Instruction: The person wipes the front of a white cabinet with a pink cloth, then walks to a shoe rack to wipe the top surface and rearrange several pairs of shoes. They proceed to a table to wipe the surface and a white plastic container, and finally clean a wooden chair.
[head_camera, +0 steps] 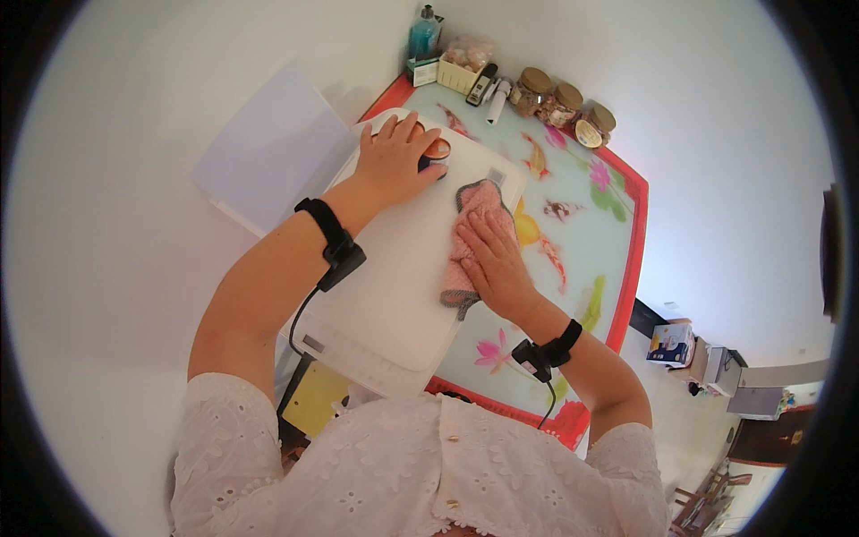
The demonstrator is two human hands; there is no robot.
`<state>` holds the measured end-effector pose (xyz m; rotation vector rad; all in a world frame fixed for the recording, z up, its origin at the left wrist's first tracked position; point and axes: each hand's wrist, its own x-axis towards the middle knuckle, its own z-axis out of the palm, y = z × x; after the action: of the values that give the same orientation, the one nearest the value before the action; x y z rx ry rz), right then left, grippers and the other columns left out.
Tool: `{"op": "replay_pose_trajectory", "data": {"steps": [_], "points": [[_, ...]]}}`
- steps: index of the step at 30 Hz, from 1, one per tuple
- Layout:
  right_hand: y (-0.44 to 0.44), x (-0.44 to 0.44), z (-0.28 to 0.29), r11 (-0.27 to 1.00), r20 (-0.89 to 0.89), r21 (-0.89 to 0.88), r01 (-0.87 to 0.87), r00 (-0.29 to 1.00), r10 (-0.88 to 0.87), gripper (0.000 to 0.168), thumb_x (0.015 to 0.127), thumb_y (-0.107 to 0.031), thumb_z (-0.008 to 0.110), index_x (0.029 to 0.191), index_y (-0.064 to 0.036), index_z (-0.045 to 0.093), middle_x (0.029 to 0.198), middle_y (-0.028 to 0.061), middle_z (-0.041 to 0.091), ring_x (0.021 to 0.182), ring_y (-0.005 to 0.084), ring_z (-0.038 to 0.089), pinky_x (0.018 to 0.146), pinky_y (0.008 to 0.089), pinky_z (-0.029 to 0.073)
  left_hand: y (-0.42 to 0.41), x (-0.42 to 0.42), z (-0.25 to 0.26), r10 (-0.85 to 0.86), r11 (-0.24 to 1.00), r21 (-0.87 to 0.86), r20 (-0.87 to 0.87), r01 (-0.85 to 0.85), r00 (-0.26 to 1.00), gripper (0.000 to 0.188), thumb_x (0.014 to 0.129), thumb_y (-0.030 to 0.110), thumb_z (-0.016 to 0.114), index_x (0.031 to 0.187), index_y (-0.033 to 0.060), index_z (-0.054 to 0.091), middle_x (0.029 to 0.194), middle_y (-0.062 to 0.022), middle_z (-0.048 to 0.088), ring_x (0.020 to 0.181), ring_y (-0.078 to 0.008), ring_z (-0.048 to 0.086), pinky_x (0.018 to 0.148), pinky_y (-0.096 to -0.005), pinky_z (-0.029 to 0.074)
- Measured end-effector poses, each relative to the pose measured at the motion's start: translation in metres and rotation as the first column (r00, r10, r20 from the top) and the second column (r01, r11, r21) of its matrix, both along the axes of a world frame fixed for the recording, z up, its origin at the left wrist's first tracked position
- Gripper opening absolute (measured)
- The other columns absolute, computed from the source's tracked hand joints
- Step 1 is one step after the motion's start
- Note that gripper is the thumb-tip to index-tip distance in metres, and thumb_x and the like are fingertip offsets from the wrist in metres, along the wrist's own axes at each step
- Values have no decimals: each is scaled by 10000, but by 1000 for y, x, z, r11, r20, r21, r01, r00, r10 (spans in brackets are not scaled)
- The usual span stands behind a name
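A white printer-like appliance (389, 268) stands before me on a table with a koi and lotus pattern. My left hand (396, 161) lies spread over a dark and orange object (435, 149) on the appliance's far end; its fingers partly hide that object, and I cannot tell whether they grip it. My right hand (496, 268) presses flat on a folded pink cloth with grey edging (480, 201), which lies along the right edge of the white lid. Each wrist wears a black strap with a small device and cable.
A whitish upright panel (275, 148) rises at the left beside the wall. Along the table's back edge stand a blue bottle (424, 37), a cream basket (459, 75) and several lidded jars (564, 106). The table has a red border (637, 248). Boxes (671, 344) stand farther right.
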<state>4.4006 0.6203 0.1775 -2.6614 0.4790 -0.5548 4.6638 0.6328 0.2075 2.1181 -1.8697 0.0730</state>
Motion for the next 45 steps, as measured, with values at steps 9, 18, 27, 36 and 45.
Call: {"op": "replay_pose_trajectory", "data": {"steps": [9,18,27,36,45], "points": [[66,31,11,915,-141,-42,-400,909,391,632,866,-318,626,1393,-14,457,1467,199,408,1379,374,349,1149,486,249,19,23,20,-2,958,-276,-285,-81,958,607,913,575,515,1400,216,479,1499,-207,362,1410,-408,272,1111,-644,144],[60,151,-21,874,-124,-176,-453,891,437,662,893,-403,582,1423,-35,433,1494,204,376,1403,396,314,1163,494,203,147,61,29,58,931,-302,-430,-204,901,498,989,403,489,1356,68,511,1445,-264,416,1371,-443,327,1124,-490,252],[58,196,-17,966,-158,-164,-200,972,175,682,891,-416,593,1459,-103,383,1520,199,324,1382,461,305,1138,543,220,221,42,9,90,890,-293,-639,-350,764,415,1013,288,483,1353,52,500,1451,-212,423,1376,-360,356,1108,-425,305],[84,63,-10,808,-103,-153,-570,822,560,553,868,-357,610,1358,-120,507,1427,139,453,1343,343,378,1124,500,254,258,39,-9,112,852,-264,-752,-453,650,431,1036,316,458,1377,54,481,1457,-123,422,1333,-240,413,1036,-367,394],[13,37,-3,961,-106,-263,-90,992,64,512,880,-223,597,1334,-2,512,1428,184,453,1383,331,359,1137,459,266,262,42,-25,135,858,-192,-810,-476,571,423,1051,285,416,1401,51,457,1370,-31,483,1046,-114,426,922,-261,383]]}}
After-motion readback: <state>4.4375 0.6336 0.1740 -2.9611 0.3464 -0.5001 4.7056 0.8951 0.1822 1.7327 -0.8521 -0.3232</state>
